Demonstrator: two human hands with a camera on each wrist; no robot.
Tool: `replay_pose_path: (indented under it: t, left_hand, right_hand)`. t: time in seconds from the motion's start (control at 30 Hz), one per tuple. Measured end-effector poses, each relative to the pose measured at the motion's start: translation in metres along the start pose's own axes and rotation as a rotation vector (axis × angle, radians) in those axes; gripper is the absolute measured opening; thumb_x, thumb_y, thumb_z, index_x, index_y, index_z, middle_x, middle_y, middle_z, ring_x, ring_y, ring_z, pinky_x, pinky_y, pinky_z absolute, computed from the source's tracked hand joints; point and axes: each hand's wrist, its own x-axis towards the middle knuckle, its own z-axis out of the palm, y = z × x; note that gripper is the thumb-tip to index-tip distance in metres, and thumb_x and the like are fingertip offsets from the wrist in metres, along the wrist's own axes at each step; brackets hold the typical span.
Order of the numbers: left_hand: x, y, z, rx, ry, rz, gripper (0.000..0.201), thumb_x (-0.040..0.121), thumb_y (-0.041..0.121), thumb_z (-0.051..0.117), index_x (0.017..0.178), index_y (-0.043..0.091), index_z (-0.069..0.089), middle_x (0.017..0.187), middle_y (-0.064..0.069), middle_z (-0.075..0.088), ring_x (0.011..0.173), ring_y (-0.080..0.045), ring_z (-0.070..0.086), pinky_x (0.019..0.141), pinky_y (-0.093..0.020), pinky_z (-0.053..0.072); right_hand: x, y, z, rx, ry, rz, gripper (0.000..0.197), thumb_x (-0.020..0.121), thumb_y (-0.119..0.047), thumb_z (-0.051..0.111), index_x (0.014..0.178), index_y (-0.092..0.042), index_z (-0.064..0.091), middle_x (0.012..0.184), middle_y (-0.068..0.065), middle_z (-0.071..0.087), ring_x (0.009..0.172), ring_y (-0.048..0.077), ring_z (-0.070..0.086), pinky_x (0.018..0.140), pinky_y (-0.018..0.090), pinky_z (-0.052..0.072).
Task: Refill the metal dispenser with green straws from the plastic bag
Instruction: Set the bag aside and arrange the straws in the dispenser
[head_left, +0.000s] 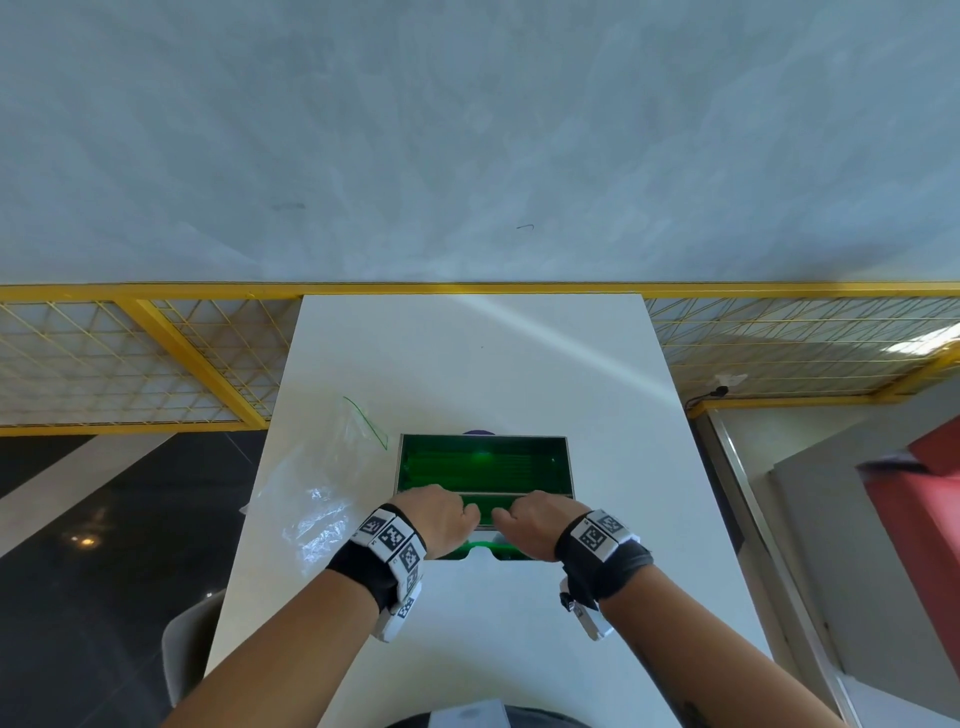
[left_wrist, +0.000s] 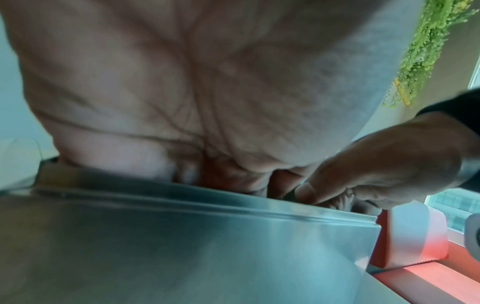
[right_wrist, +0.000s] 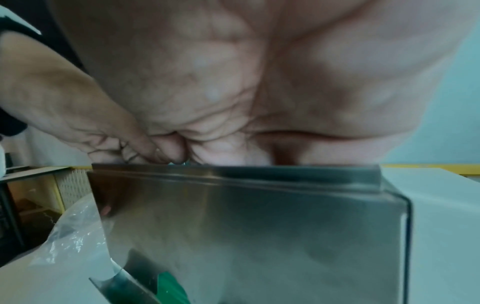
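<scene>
I seem to be in a café: my white table (head_left: 467, 364) meets a yellow mesh railing (head_left: 156, 353), hanging greenery (left_wrist: 428, 51) upper right.

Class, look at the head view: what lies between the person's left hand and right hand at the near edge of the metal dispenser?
In the head view, between the left hand and right hand lies only a short gap showing green straws inside the metal dispenser.

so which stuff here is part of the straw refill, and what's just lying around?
Part of the job:
- metal dispenser, open on top
- green straws inside it
- plastic bag, beside the dispenser
- left hand and right hand, both at the dispenser's near rim

Just around:
- white table
- yellow mesh railing
- chair
</scene>
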Motion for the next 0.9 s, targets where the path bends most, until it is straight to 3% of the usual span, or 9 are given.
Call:
replay_pose_path:
  t: [0.07, 0.27, 0.43, 0.6, 0.7, 0.77, 0.8, 0.83, 0.9]
  left_hand:
    - [0.001, 0.000, -0.001, -0.015, 0.037, 0.012, 0.056, 0.102, 0.043, 0.022, 0.065, 0.012, 0.049, 0.062, -0.007, 0.046, 0.055, -0.022, 0.043, 0.059, -0.033, 0.038]
    - [0.000, 0.000, 0.003, -0.029, 0.016, -0.006, 0.058, 0.104, 0.043, 0.021, 0.068, 0.011, 0.052, 0.065, -0.008, 0.049, 0.056, -0.023, 0.044, 0.059, -0.033, 0.038]
    - [0.001, 0.000, -0.002, -0.107, 0.154, 0.023, 0.060, 0.105, 0.044, 0.021, 0.062, 0.012, 0.049, 0.057, -0.006, 0.044, 0.052, -0.024, 0.042, 0.058, -0.034, 0.040]
    - [0.005, 0.003, 0.002, -0.078, 0.055, -0.025, 0.061, 0.108, 0.040, 0.018, 0.066, 0.011, 0.053, 0.063, -0.008, 0.049, 0.056, -0.022, 0.047, 0.059, -0.032, 0.041]
    - [0.006, 0.002, 0.003, -0.105, 0.071, -0.059, 0.061, 0.108, 0.041, 0.018, 0.067, 0.012, 0.053, 0.063, -0.007, 0.050, 0.057, -0.022, 0.047, 0.059, -0.031, 0.040]
    - [0.012, 0.003, -0.002, -0.101, 0.099, -0.063, 0.061, 0.108, 0.040, 0.018, 0.085, 0.008, 0.064, 0.085, -0.014, 0.066, 0.072, -0.026, 0.057, 0.067, -0.033, 0.045]
    - [0.018, 0.002, -0.002, -0.106, 0.106, -0.078, 0.061, 0.108, 0.039, 0.017, 0.110, 0.003, 0.067, 0.117, -0.024, 0.069, 0.094, -0.031, 0.064, 0.081, -0.037, 0.050]
    - [0.025, 0.001, -0.006, -0.109, 0.114, -0.108, 0.062, 0.107, 0.038, 0.017, 0.137, 0.001, 0.056, 0.148, -0.028, 0.054, 0.122, -0.037, 0.060, 0.100, -0.044, 0.050]
    - [0.031, 0.004, -0.013, -0.123, 0.069, -0.169, 0.065, 0.105, 0.038, 0.019, 0.156, 0.000, 0.034, 0.165, -0.026, 0.035, 0.145, -0.040, 0.044, 0.116, -0.051, 0.040]
  right_hand:
    - [-0.001, -0.002, -0.002, 0.028, 0.035, 0.022, 0.046, 0.100, -0.046, 0.024, 0.070, -0.017, 0.044, 0.072, 0.004, 0.048, 0.074, 0.029, 0.052, 0.066, 0.034, 0.040]
    - [0.002, -0.001, 0.002, 0.036, 0.022, 0.000, 0.045, 0.100, -0.040, 0.023, 0.081, -0.009, 0.049, 0.082, 0.015, 0.058, 0.062, 0.021, 0.045, 0.057, 0.033, 0.034]
    - [0.000, -0.003, -0.010, 0.066, 0.076, 0.021, 0.048, 0.107, -0.043, 0.026, 0.090, -0.011, 0.056, 0.089, 0.010, 0.057, 0.083, 0.029, 0.052, 0.081, 0.039, 0.048]
    - [0.007, -0.003, -0.002, 0.006, 0.045, -0.008, 0.047, 0.095, -0.044, 0.021, 0.066, -0.016, 0.046, 0.071, 0.008, 0.052, 0.060, 0.018, 0.047, 0.058, 0.033, 0.034]
    - [0.004, -0.002, -0.004, 0.068, 0.067, 0.011, 0.048, 0.101, -0.039, 0.025, 0.070, -0.013, 0.049, 0.072, 0.008, 0.052, 0.064, 0.022, 0.049, 0.064, 0.035, 0.040]
    - [0.005, -0.004, -0.012, 0.108, 0.102, 0.019, 0.044, 0.104, -0.033, 0.026, 0.073, -0.012, 0.047, 0.071, 0.007, 0.050, 0.069, 0.027, 0.050, 0.061, 0.035, 0.039]
    - [0.008, -0.005, -0.015, 0.105, 0.112, 0.006, 0.042, 0.103, -0.032, 0.025, 0.073, -0.012, 0.047, 0.073, 0.007, 0.051, 0.072, 0.028, 0.052, 0.061, 0.034, 0.039]
    - [0.012, -0.006, -0.021, 0.100, 0.119, 0.013, 0.042, 0.102, -0.033, 0.025, 0.076, -0.012, 0.051, 0.079, 0.008, 0.057, 0.077, 0.028, 0.056, 0.066, 0.035, 0.042]
    - [0.022, -0.008, -0.029, 0.056, 0.084, 0.031, 0.044, 0.100, -0.037, 0.027, 0.090, -0.014, 0.063, 0.102, 0.014, 0.067, 0.090, 0.028, 0.061, 0.083, 0.039, 0.048]
